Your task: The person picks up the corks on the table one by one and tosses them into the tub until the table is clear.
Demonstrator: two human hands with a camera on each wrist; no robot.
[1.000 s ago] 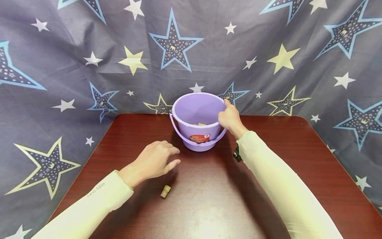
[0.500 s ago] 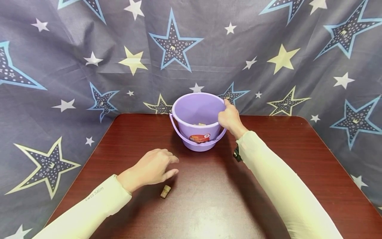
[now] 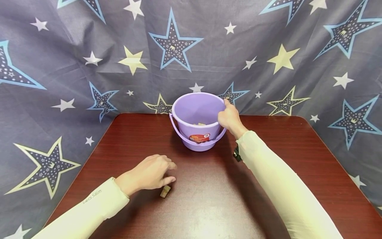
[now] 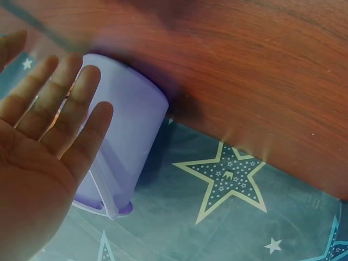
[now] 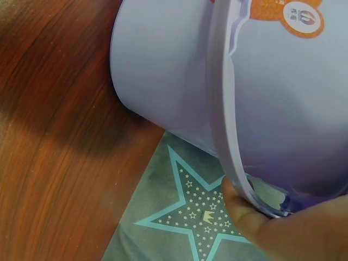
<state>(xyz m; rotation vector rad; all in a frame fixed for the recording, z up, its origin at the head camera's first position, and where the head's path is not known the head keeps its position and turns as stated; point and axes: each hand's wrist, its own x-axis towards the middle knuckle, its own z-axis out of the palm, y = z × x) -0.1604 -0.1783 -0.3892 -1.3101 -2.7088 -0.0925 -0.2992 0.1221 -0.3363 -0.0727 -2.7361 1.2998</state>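
A purple bucket [image 3: 195, 109] stands at the back middle of the table, its handle hanging down in front over a red label. Several small tan pieces [image 3: 201, 124] show at its bottom. On the right side, my right hand [image 3: 231, 120] grips the bucket's rim; the right wrist view shows that hand [image 5: 293, 231] beside the handle's end. My left hand [image 3: 150, 174] hovers over the table, palm down, holding nothing. The left wrist view shows its fingers [image 4: 81, 98] spread and loosely extended. Close under its thumb lies a small tan piece [image 3: 165, 192] that looks like a cork.
The reddish-brown wooden table [image 3: 262, 199] reaches back to a grey curtain [image 3: 209, 43] printed with stars. That curtain hangs right behind the bucket and along both sides. A dark band [image 3: 237, 154] shows under the right wrist.
My left hand has moved down and slightly left, toward the cork-like piece. The right hand and the bucket have stayed in place.
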